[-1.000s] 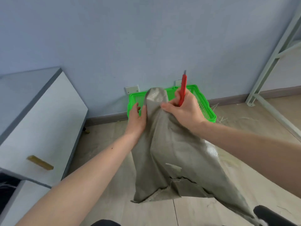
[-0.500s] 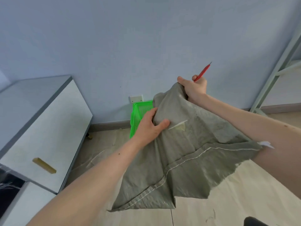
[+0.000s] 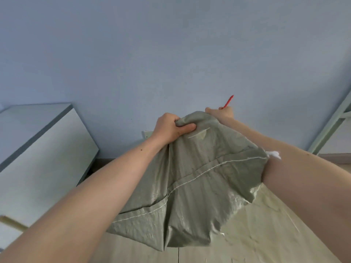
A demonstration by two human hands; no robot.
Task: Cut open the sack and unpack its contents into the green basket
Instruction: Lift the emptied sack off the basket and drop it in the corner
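Pale blue wall (image 3: pixel 171 54) fills most of the view, and a light wooden floor (image 3: pixel 256 234) lies below it. On the far left stands a white cabinet with a grey top edge (image 3: pixel 43 149), and a bit of a gold handle shows low on its front. Near the middle, a small white wall plate (image 3: pixel 147 134) peeks out low on the wall, just behind the person's left wrist. The left hand (image 3: pixel 171 128) is squeezed tight on the top of the big grey-green woven sack (image 3: pixel 199 183), with cloth bunched up between thumb and fingers. The sack is held up in the air in front of the person and hangs down limp, with a white stitched seam running across it. It is upside down or sideways, one cannot tell which. Further right, the right hand (image 3: pixel 221 113) is closed on the other top corner of the sack and also grips a thin red cutter (image 3: pixel 228 101) that points up and to the right. A tuft of white string (image 3: pixel 273 154) sticks out at the sack's right edge, against the right arm. At the far right leans a pale green metal frame (image 3: pixel 330 126).
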